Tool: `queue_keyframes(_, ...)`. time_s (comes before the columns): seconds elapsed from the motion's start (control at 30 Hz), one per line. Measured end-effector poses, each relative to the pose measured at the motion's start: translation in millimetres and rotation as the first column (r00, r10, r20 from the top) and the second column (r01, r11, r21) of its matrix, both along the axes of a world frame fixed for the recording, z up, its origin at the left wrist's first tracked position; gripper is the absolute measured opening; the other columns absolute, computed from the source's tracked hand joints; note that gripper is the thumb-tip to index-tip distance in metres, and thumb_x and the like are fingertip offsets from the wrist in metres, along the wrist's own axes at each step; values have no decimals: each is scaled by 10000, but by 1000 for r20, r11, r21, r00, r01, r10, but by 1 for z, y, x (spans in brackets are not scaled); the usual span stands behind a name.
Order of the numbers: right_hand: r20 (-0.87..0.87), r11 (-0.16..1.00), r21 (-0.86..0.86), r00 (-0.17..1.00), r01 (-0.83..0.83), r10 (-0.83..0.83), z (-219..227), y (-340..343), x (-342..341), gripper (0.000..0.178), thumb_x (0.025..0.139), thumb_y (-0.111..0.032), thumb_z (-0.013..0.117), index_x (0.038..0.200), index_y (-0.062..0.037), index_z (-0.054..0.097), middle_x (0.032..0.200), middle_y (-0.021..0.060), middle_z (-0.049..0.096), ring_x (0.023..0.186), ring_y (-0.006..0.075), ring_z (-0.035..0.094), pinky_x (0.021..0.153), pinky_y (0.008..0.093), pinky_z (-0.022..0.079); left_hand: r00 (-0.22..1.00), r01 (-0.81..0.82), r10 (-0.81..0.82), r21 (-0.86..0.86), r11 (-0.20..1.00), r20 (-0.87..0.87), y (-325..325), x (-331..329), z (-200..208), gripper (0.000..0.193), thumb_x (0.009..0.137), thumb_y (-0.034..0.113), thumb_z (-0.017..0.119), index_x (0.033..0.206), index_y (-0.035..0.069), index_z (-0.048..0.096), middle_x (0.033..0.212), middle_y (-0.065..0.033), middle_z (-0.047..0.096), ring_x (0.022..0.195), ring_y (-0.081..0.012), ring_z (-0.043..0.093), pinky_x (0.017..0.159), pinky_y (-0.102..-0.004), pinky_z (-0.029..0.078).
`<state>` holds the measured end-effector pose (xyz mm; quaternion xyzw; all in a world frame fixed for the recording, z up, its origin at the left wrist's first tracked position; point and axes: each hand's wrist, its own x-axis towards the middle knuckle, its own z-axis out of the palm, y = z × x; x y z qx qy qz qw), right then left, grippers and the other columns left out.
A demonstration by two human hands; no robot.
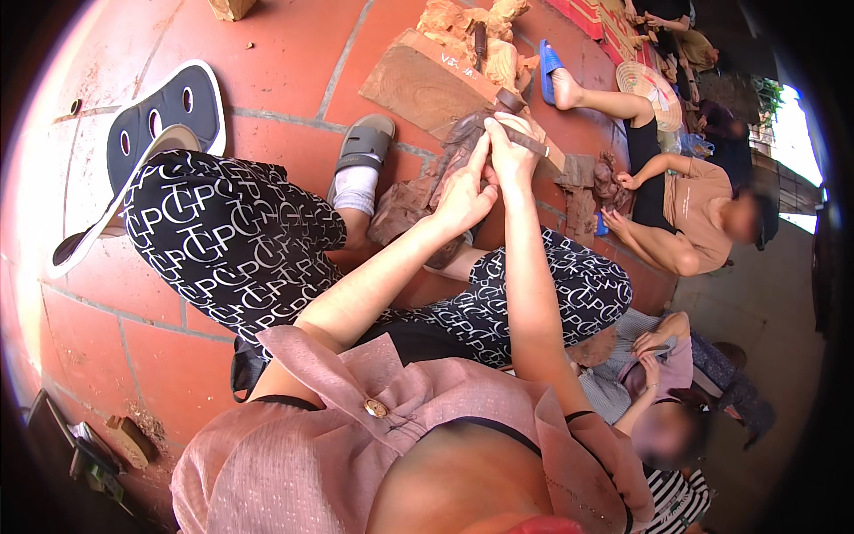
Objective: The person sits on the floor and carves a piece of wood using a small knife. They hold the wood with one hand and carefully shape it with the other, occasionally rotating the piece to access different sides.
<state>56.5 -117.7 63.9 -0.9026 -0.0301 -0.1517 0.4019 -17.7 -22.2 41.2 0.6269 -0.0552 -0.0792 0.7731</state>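
A dark brown carved wooden piece (400, 214) with a rough, detailed surface lies between my legs, partly hidden by my arms. My right hand (514, 156) is closed at its upper end, gripping a narrow brown strip (534, 144) whose exact kind I cannot make out. Close beside it, my left hand (467, 191) has its index finger stretched along the carving, with the fingertip meeting the right hand. The left hand's other fingers are partly hidden beneath it. Just beyond the hands a round, dark wooden end (509, 100) shows.
Ahead lie a wooden board (427, 80) and a pale carved wood block (485, 44). A dark padded seat-like object (165, 111) rests at left on the red tiles. To the right, a seated person (698, 214) handles another brown carving (609, 182); more people sit behind.
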Motion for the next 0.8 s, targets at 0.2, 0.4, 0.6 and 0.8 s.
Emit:
queue_keyframes(0.2, 60, 944, -330, 997, -26, 48, 6, 6, -10, 159, 706, -160, 676, 773, -16, 670, 884, 107, 646, 822, 246, 599, 762, 342, 458, 982, -188, 188, 7, 982, 13, -4, -10, 7, 814, 712, 0, 516, 1408, 83, 101, 856, -91, 562, 667, -126, 513, 617, -247, 426)
queue_keyframes(0.4, -144, 998, -59, 989, -38, 30, 9, -5, -2, 184, 685, -232, 692, 744, -58, 678, 985, 98, 583, 951, 294, 506, 815, 399, 419, 995, -74, 68, -84, 994, -68, 2, -8, 14, 841, 705, 3, 526, 1416, 118, 92, 894, -75, 576, 614, -118, 507, 578, -248, 423)
queue_keyframes(0.6, -5, 1000, -19, 1000, -25, 24, 11, -1, 1, 158, 693, -104, 693, 773, 25, 649, 811, 106, 646, 715, 182, 624, 651, 286, 499, 998, -48, 51, -113, 992, 28, -3, 1, -2, 809, 688, 9, 517, 1406, 141, 168, 881, -76, 595, 622, -174, 544, 625, -289, 451)
queue_keyframes(0.8, -74, 983, -182, 997, -26, 12, 4, 3, -10, 162, 659, -163, 714, 732, -26, 667, 976, 82, 584, 963, 242, 491, 846, 357, 407, 986, -93, 89, -18, 996, -140, -10, -16, -3, 793, 698, 15, 520, 1403, 117, 171, 901, -85, 590, 614, -158, 534, 610, -287, 449)
